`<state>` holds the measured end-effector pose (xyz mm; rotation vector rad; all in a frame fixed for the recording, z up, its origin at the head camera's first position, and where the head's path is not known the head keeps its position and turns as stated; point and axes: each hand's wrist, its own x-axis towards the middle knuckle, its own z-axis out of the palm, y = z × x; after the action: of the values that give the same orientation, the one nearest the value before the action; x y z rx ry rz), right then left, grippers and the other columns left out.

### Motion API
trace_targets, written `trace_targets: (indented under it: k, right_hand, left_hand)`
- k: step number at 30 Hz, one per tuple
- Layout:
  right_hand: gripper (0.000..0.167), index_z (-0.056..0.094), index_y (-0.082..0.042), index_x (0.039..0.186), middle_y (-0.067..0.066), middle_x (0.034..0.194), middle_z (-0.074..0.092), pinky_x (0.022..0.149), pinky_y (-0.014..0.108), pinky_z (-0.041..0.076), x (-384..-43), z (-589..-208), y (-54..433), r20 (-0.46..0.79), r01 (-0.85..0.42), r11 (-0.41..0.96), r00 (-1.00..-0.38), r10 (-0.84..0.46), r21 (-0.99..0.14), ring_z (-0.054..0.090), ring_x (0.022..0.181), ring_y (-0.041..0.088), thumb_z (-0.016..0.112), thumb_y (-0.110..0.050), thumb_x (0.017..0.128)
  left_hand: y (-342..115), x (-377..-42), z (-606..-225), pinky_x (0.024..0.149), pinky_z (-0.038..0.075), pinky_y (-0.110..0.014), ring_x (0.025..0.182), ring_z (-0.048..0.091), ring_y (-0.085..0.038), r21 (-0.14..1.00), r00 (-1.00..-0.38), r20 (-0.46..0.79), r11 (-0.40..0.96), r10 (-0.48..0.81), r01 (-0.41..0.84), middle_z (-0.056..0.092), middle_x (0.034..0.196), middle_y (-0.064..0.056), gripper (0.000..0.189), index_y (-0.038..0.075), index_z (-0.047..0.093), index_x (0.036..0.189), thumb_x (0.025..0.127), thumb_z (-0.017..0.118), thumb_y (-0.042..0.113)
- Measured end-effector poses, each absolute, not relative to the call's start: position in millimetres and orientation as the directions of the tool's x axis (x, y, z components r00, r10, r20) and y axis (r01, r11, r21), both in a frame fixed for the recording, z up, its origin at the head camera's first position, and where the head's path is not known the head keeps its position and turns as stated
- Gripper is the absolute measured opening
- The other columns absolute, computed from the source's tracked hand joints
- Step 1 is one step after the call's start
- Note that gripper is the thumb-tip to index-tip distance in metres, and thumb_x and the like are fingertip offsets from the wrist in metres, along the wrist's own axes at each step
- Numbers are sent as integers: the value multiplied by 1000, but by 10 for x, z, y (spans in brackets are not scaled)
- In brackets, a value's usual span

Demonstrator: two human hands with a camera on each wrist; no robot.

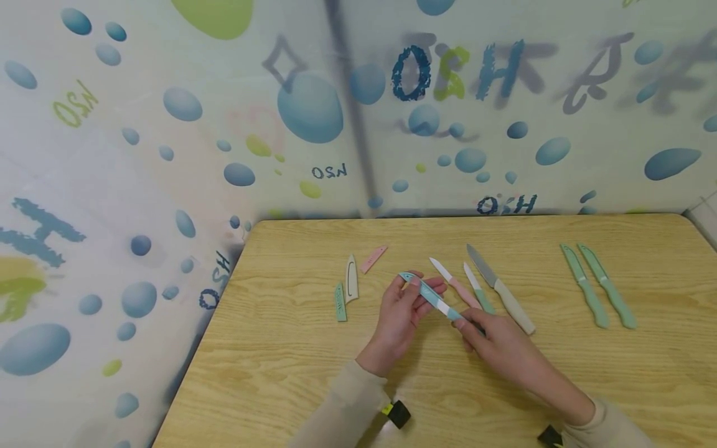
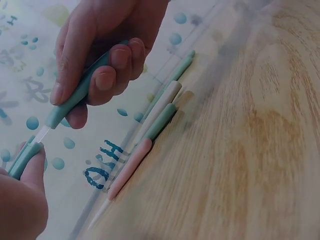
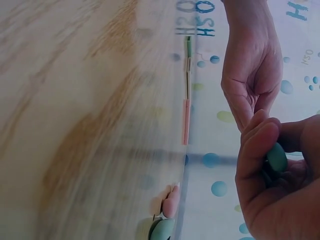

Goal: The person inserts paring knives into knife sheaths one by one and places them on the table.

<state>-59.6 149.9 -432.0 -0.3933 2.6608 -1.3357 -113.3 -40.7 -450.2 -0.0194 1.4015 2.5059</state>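
Between thumb and fingers my left hand (image 1: 394, 323) holds a light-blue blade sheath (image 1: 428, 294). My right hand (image 1: 501, 344) grips the blue handle (image 2: 80, 95) of a small knife, its fingers curled round it. Most of the blade is hidden inside the sheath; a short white stretch of the blade (image 1: 443, 307) shows between sheath and handle. Just beyond the right hand lie bare knives: a pink-handled knife (image 1: 463, 292), a green-handled knife (image 1: 483, 301) and a larger cream-handled knife (image 1: 511, 307).
Left of the hands, a pink sheath (image 1: 374, 259), a cream sheath (image 1: 351, 283) and a green sheath (image 1: 340, 305) lie on the wooden table (image 1: 269, 361). Two sheathed green knives (image 1: 594, 301) lie side by side at the right. A patterned curtain (image 1: 414, 168) hangs behind the table.
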Motion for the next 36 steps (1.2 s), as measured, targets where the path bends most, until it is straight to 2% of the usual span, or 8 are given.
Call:
trace_targets:
  k: [6,15,24,36]
  right_hand:
    - [30,60,-13,85,-12,61,47,40,21,31,-594,-4293,1487,-6,-170,573,-956,-292,-801,33,46,3,54,-30,110]
    - [31,59,-15,82,-13,60,47,40,21,31,-604,-4295,1471,13,-183,588,-959,-282,-788,34,46,3,55,-30,109]
    - [32,60,-15,82,-13,61,50,41,22,33,-613,-4290,1452,19,-188,584,-959,-284,-790,37,46,3,55,-29,110]
    - [32,61,-14,83,-12,61,51,42,22,34,-637,-4281,1445,8,-185,581,-956,-293,-793,38,47,4,54,-30,110]
  left_hand:
    - [-387,-1126,-4493,95,59,-32,110,72,-25,831,-962,-142,-500,233,-244,68,125,-27,18,-1,47,124,113,41,12]
    - [-382,-1104,-4501,99,57,-37,117,69,-30,845,-959,-133,-476,250,-242,69,125,-25,23,-4,45,124,113,42,16]
    - [-359,-1081,-4504,97,58,-32,110,71,-22,830,-951,-130,-493,282,-260,68,125,-25,21,-3,44,126,114,41,14]
    - [-341,-1089,-4518,93,60,-31,108,72,-23,822,-955,-151,-504,254,-264,70,123,-26,23,-4,45,127,113,43,13]
